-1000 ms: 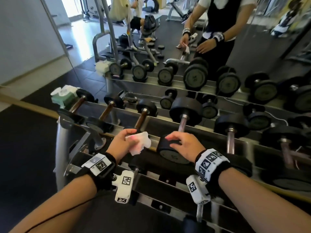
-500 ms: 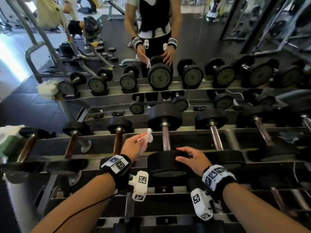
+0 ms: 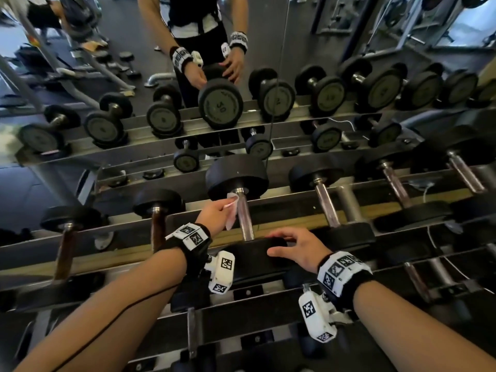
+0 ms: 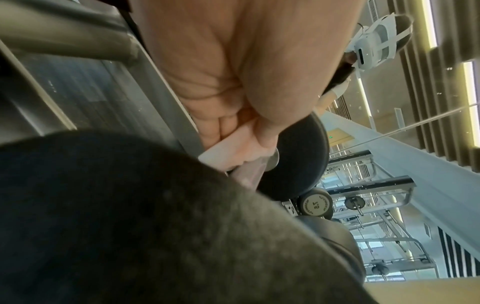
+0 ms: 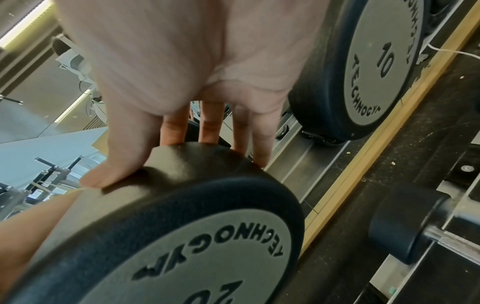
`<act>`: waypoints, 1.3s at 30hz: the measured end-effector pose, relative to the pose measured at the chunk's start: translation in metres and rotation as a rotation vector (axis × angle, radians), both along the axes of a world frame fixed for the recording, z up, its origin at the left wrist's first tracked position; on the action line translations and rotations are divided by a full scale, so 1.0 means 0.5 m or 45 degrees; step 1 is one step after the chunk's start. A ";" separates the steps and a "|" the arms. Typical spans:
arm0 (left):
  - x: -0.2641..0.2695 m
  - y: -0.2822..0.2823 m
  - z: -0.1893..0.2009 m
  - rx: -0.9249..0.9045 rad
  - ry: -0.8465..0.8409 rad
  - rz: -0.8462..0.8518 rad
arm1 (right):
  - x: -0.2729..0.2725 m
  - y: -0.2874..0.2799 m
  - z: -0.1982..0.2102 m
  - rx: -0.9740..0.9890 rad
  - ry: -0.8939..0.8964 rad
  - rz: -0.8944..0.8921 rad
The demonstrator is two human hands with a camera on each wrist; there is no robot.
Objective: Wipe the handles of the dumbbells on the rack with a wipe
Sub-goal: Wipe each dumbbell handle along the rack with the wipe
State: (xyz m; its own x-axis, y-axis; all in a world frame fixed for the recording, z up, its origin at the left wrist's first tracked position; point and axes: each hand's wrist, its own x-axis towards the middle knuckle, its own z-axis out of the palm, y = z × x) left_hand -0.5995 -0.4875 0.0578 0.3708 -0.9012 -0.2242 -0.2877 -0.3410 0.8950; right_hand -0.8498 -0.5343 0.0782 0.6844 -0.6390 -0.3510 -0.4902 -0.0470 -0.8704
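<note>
The left hand (image 3: 214,214) pinches a white wipe (image 3: 232,210) against the far end of the dumbbell's steel handle (image 3: 245,218) on the rack (image 3: 292,220); the right hand (image 3: 298,248) – fingers loosely spread – rests on its near 20-marked head (image 5: 182,236)

On the rack (image 3: 281,224) the dumbbell (image 3: 243,210) is flanked by others left and right, its handle touched from the left by the wipe (image 3: 232,210), its near head covered by the right hand (image 3: 298,248).
</note>
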 end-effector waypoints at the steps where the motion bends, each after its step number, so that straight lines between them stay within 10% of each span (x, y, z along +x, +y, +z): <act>1: -0.002 0.000 -0.002 0.035 -0.044 -0.037 | 0.000 -0.001 -0.001 0.006 0.004 -0.003; 17: -0.020 0.082 0.039 0.376 -0.084 -0.486 | 0.003 0.003 -0.006 0.099 -0.049 -0.050; 24: 0.002 0.057 0.055 -0.041 0.144 0.161 | -0.002 -0.001 -0.012 0.115 -0.071 -0.024; 27: -0.009 0.036 0.057 0.021 -0.020 0.142 | -0.002 -0.006 -0.016 0.117 -0.063 -0.018; 39: -0.065 0.062 0.071 0.332 0.517 -0.083 | 0.009 -0.028 -0.014 0.167 -0.027 0.058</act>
